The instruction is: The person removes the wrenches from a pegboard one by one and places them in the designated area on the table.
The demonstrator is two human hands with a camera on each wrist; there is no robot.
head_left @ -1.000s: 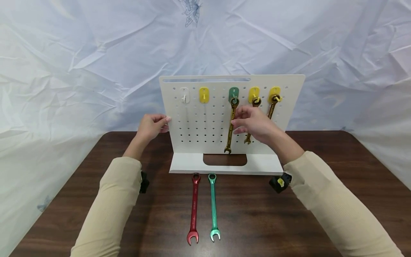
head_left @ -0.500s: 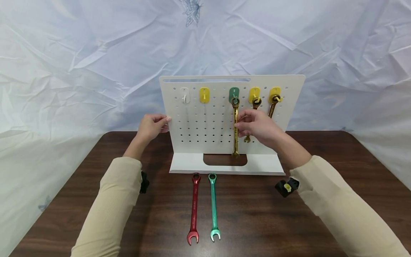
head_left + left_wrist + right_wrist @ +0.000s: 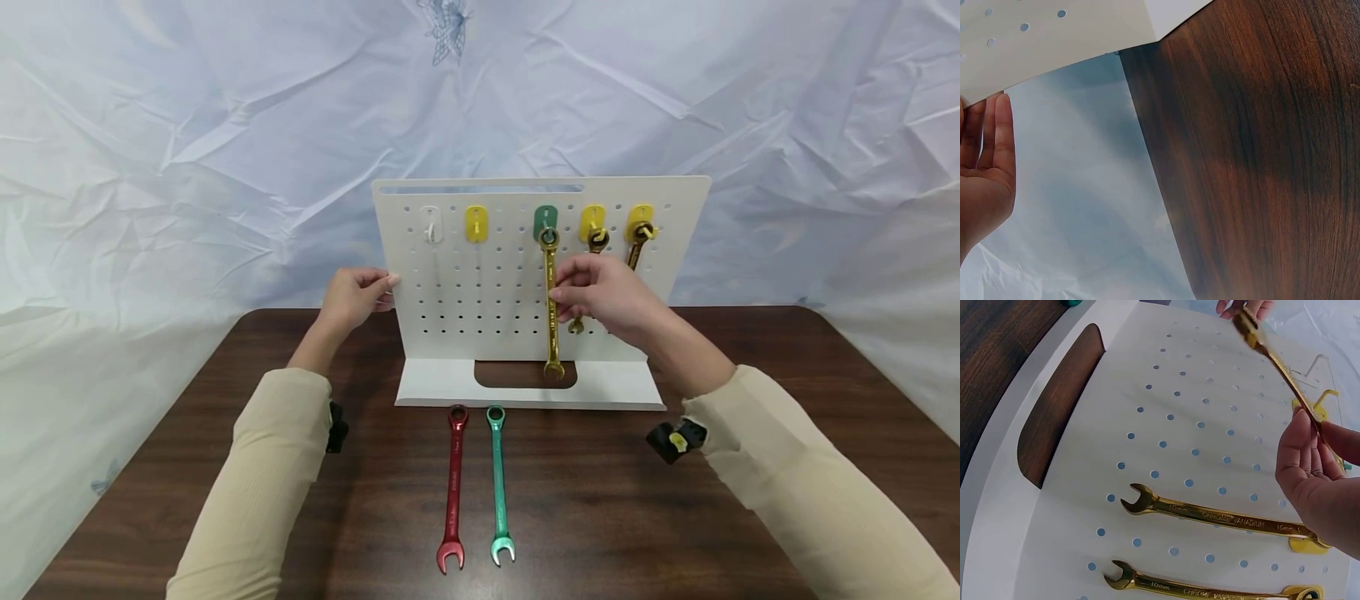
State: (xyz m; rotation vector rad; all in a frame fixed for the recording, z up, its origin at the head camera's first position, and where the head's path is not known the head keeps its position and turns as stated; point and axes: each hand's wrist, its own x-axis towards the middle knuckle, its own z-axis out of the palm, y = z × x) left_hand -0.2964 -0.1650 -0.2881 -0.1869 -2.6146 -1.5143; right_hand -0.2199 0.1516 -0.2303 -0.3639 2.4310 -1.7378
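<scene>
My left hand (image 3: 352, 298) grips the left edge of a white pegboard (image 3: 457, 345), thumb in front and fingers behind. My right hand (image 3: 609, 293) pinches a gold combination wrench (image 3: 552, 337) partway along its shaft. That wrench's ring end is at the green hook (image 3: 546, 218); whether the hook passes through the ring is hard to tell. In the right wrist view its open end (image 3: 1249, 330) stands out from the board. Two more gold wrenches hang to the right, one (image 3: 1222, 516) partly behind my right hand, the other (image 3: 1172, 589) beyond it, both on yellow hooks.
A white hook (image 3: 431, 225) and a yellow hook (image 3: 477, 224) on the board's left side bear nothing. In front of the stand, a red wrench (image 3: 454, 483) and a green wrench (image 3: 499, 483) lie side by side on the dark wooden table (image 3: 600, 500).
The held wrench's lower end has swung right and away from the board, while its ring end stayed by the green hook. My right hand shifted slightly right; my left hand stayed put.
</scene>
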